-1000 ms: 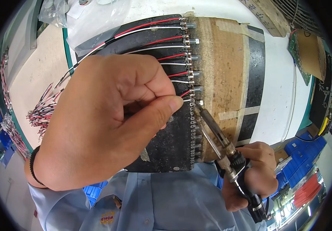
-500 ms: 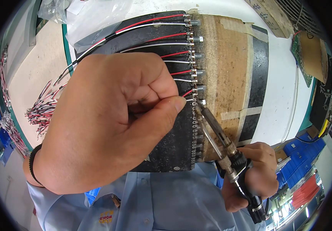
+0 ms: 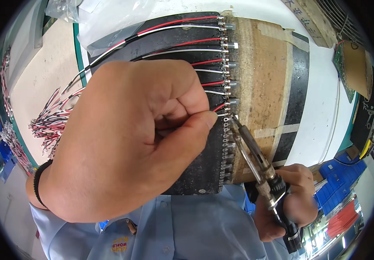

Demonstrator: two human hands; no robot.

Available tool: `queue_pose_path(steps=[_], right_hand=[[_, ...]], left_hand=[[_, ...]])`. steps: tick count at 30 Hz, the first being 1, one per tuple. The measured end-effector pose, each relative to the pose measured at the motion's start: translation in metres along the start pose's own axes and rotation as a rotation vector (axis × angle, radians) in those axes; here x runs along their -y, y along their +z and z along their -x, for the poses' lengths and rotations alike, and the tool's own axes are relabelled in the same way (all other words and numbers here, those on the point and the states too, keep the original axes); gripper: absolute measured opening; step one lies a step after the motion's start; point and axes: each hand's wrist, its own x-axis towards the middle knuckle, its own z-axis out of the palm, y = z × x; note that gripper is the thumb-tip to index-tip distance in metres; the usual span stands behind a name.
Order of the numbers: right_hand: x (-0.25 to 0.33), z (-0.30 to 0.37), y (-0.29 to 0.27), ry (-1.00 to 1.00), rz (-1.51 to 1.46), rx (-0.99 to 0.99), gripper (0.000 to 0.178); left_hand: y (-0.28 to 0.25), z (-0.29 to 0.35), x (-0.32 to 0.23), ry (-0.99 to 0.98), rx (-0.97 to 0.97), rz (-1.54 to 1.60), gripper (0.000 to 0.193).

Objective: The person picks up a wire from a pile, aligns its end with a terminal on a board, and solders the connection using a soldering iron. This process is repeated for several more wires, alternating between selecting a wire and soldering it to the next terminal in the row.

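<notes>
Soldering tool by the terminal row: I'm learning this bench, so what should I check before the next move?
1. Left hand pinching the red wire and white wire: ok, thumb and finger closed.
2. Right hand on the soldering tool: ok, gripped at its handle.
3. Tool tip near the terminal row: ok.
4. Tip touching a terminal: cannot tell.
5. Wire bundle away from the tip: ok, off to the left.

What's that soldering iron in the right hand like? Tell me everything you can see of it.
The soldering iron has a black handle and a dark, slotted, worn-looking metal barrel, with a thinner bare-metal tube alongside that converges with it towards the tip. Gripped in the right hand, it slants up and leftward, its working end beside a row of metal terminals; whether they touch is too small to tell.
</notes>
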Motion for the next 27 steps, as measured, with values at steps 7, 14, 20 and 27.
queue_pose_path(steps=[7,14,20,27], right_hand=[[-0.007,0.003,-0.003,-0.055,-0.083,0.043,0.053],[-0.008,0.008,0.008,-0.059,-0.066,-0.174,0.061],[-0.017,0.021,0.007,-0.048,0.091,-0.301,0.07],[-0.01,0.009,0.013,0.075,0.171,-0.227,0.069]], left_hand=[[-0.01,-0.004,-0.002,0.053,0.084,-0.17,0.008],[-0.003,0.0,-0.004,0.153,0.023,-0.378,0.01],[-0.004,0.037,0.002,0.411,-0.096,-0.724,0.013],[-0.137,0.078,0.062,0.402,-0.632,-0.832,0.025]])
